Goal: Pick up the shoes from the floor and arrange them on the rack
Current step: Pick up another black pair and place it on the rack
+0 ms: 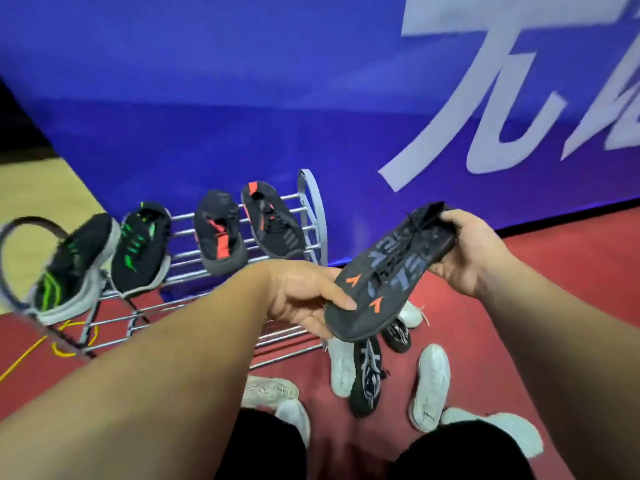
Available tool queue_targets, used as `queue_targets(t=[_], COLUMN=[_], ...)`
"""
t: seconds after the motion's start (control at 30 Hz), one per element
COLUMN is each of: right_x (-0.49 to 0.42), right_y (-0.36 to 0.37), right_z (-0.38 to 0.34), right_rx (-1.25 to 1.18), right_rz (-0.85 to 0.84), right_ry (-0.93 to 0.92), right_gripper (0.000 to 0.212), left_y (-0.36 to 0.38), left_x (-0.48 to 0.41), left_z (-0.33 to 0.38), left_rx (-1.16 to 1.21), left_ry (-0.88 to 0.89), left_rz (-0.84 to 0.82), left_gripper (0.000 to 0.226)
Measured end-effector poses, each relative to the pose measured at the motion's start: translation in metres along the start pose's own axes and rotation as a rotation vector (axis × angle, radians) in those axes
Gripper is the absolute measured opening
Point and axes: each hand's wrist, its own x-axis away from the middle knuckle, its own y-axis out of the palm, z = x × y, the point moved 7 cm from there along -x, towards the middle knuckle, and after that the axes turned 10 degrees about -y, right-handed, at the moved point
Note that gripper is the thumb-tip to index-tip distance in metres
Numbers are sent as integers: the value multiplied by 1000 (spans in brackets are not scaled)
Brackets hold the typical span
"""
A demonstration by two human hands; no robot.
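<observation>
I hold a dark grey shoe with orange marks (391,271) in the air with both hands, to the right of the rack. My left hand (308,299) grips its toe end, thumb on top. My right hand (464,251) grips its heel end. The metal shoe rack (277,237) stands against the blue wall. On its top shelf lie two black shoes with green stripes (138,247) at the left and two black shoes with red-orange marks (221,233) at the right. Several white shoes (431,382) and black patterned shoes (367,379) lie on the red floor below my hands.
A blue banner wall (242,98) with large white characters rises behind the rack. A yellow cable (31,351) runs across the red floor at the left. My dark-clothed knees (270,445) fill the bottom edge. The rack's lower rails (284,344) hold no shoes.
</observation>
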Motion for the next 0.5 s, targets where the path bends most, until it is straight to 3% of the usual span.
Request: queue_targets(t=[0.1,0.23,0.5], right_x=[45,90,149], right_y=[30,73,182], right_z=[-43,-75,-14], right_rx=[-6,18,347], right_rz=[-43,-166,-630], right_ry=[-48,-105,116], right_gripper=[38,40,32], left_y=[-8,-30,-71], left_x=[67,164,306], left_z=[-6,-24,-115], left_rx=[42,187,523], left_ry=[9,105,193], left_rz=[153,454,854], left_gripper=[39,14,8])
